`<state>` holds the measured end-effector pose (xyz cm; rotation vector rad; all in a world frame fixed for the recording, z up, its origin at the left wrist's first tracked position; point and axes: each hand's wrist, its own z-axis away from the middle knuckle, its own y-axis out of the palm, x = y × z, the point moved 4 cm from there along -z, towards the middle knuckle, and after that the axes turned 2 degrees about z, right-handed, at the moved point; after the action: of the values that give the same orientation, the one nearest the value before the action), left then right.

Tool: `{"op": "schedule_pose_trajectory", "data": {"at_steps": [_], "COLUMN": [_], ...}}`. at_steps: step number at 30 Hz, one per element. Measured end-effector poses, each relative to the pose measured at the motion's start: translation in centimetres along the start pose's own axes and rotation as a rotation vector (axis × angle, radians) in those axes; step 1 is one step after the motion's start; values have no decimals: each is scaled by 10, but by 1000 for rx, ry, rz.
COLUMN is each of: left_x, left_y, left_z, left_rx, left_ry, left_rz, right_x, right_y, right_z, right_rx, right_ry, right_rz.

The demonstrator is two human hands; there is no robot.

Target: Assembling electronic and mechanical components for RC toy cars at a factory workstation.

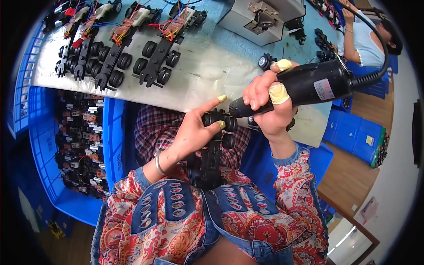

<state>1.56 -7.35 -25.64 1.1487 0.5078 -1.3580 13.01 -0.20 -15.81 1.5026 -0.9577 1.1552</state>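
Beside pale cloth point(207, 75), right hand point(269, 106) grips smooth black screwdriver point(304, 86).

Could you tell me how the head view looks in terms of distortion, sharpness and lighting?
Head view: strong fisheye bending, black corners; even daylight, mild glare on the pale table sheet; the right hand with the black power screwdriver and the left hand are fairly sharp; rim areas smear.

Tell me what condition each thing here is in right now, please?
Electric screwdriver: gripped in the right hand, tip down at the toy chassis.
Toy chassis: wheels on, steadied on the lap by the left hand.
Row of chassis: lying on the table, wiring exposed.
Blue crate: filled with parts.
Grey machine: standing untouched.
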Motion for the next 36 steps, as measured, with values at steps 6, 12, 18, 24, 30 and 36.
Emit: {"op": "schedule_pose_trajectory", "data": {"at_steps": [6,12,18,24,30,36], "left_x": [2,4,-1,-4,1,-4], "left_y": [0,-2,0,6,-2,4], "left_z": [3,1,-5,-3,2,7], "left_rx": [-5,-26,-32,-28,-44,39], "left_ry": [0,-14,12,25,189,-14], "left_rz": [-8,-3,2,-13,-81,28], "right_x": [3,-1,-5,8,53,74], "right_y": [5,10,7,5,-34,-24], "right_z": [7,13,7,8,-77,-150], "right_rx": [72,104,62,101,-55,-214], "right_ry": [-60,-67,-93,-254,-395,-529], "right_rz": [113,85,163,322,-292,64]}}
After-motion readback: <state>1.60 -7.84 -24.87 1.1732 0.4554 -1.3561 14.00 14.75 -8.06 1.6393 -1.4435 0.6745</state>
